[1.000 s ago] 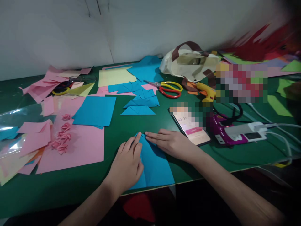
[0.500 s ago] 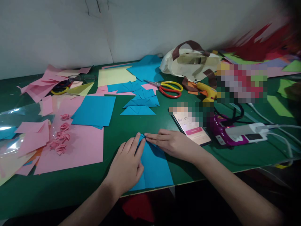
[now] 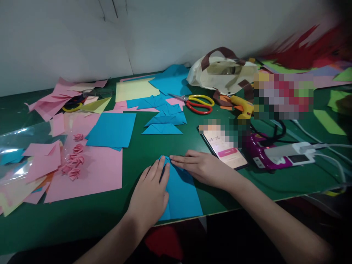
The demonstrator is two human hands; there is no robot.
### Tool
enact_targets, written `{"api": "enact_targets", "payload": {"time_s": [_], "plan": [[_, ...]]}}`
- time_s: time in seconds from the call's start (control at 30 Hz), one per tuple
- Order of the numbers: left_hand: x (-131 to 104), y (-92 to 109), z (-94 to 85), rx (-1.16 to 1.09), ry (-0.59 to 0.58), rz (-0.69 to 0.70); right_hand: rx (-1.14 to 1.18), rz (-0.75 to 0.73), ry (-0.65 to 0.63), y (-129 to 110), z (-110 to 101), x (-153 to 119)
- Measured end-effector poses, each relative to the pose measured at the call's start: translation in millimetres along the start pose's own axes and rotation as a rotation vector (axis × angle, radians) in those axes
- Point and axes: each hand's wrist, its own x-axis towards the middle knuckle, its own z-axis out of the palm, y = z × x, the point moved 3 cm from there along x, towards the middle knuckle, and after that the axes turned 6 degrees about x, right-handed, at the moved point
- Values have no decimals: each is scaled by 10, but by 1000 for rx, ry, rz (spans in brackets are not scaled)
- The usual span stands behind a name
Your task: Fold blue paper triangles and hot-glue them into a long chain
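A sheet of blue paper (image 3: 181, 194) lies on the green table at its front edge, with a lengthwise crease and its far end folded in. My left hand (image 3: 152, 187) rests flat on the left part of the sheet, fingers stretched toward the folded tip. From the right, my right hand (image 3: 200, 167) lays its straight fingers on the same far end, fingertips close to those of the left. Beyond the hands sit several folded blue paper pieces (image 3: 162, 128). A stack of blue squares (image 3: 111, 130) is to the left.
Pink paper roses (image 3: 75, 159) lie on pink paper (image 3: 101, 176) at left. Scissors (image 3: 199, 102) with red and yellow handles, a cloth bag (image 3: 222, 69) and a yellow glue gun (image 3: 244, 106) are behind. A phone (image 3: 224, 148) and a purple power strip (image 3: 257, 148) with cables stand right.
My left hand's fingers have shifted slightly at the folded tip. The right hand stays almost still. The view has moved a little.
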Motion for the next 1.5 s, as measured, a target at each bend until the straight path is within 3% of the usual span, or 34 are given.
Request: {"api": "enact_targets", "payload": {"time_s": [0.3, 0.87, 1.03, 1.27, 1.5], "plan": [[25, -62, -29, -173, 35, -62, 80, 38, -8, -5, -31, 7], [63, -11, -78, -90, 21, -71, -25, 90, -55, -65, -50, -92], [58, -17, -72, -86, -1, -70, 33, 105, -20, -60, -44, -134], [39, -7, -40, -79, 10, -49, 62, 184, 166, -11, -17, -128], [49, -13, -75, -66, -8, -22, -58, 82, 120, -39, 31, -110]]}}
